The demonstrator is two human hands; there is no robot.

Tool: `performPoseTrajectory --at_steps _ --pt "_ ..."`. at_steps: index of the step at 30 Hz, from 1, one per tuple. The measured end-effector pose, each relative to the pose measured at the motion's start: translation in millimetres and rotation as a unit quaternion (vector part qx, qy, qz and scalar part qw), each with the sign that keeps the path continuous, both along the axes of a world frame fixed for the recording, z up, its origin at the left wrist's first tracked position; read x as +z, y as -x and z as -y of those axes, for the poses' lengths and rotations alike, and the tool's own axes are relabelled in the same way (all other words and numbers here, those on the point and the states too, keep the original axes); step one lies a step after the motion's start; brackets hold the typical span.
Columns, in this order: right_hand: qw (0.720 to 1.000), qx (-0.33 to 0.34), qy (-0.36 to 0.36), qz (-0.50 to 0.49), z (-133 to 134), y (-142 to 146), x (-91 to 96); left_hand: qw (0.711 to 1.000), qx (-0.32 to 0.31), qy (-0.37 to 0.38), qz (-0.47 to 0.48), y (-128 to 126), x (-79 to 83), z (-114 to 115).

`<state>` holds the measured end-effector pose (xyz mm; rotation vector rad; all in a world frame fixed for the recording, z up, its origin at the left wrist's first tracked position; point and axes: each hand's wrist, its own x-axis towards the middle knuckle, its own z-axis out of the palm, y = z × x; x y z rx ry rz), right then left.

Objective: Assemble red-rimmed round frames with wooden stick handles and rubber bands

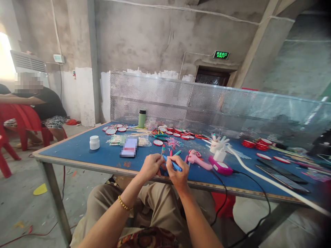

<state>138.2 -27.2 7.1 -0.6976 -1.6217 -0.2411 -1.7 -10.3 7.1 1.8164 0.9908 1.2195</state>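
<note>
At the front edge of the blue table (85,156), my left hand (152,165) pinches a thin stick (163,149) with a red, green and white upper end. My right hand (179,174) is closed round a blue pen (177,166), its tip close to the left fingers. Whether the pen touches the stick cannot be made out. Just beyond my hands lie a green pen (177,153) and a pink glue gun (198,160). A phone (129,148) with a lit screen rests left of them.
A white jar (94,142), a green bottle (142,119) and several red-rimmed discs (111,131) are on the table. To the right are a cup of sticks (214,146), a magenta corded device (221,167) and a white tube (252,174). A person (49,103) sits far left.
</note>
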Motion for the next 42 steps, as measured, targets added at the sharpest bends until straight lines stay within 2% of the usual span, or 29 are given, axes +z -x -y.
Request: performPoseTrajectory --at_steps 42 --pt "1.0 -0.012 0.0 -0.001 0.5 0.5 0.0 1.0 0.005 -0.001 -0.011 0.3 0.1 -0.4"
